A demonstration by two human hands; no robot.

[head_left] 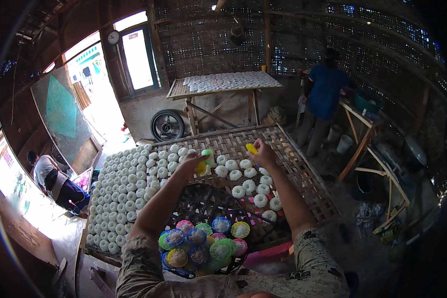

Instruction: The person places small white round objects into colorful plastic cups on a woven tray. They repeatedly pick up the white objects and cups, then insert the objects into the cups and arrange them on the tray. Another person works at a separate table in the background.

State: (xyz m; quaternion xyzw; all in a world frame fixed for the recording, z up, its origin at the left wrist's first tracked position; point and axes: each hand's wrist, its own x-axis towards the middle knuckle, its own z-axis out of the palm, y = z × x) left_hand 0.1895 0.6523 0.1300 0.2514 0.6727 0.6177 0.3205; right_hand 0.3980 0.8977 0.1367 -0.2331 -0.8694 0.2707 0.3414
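Note:
My left hand [188, 163] is closed on small plastic molds, a yellow mold [201, 168] and a pale green mold [208, 157], above the woven bamboo rack [288, 166]. A little to the right, my right hand [265, 155] pinches another yellow mold [252, 148] over the rack. Beneath and between the hands lie loose white round cakes [235, 174], each dimpled in the middle. Close to my body, a dark openwork basket [208, 196] holds several colorful molds [220, 250] filled with a white shredded mass.
Rows of white cakes [116, 201] cover the rack's left side. Behind stands a second table [176, 89] loaded with cakes, with a wheel [167, 125] beside it. One person [328, 87] stands at a bench [355, 149] on the right; another person [59, 181] sits by the left doorway.

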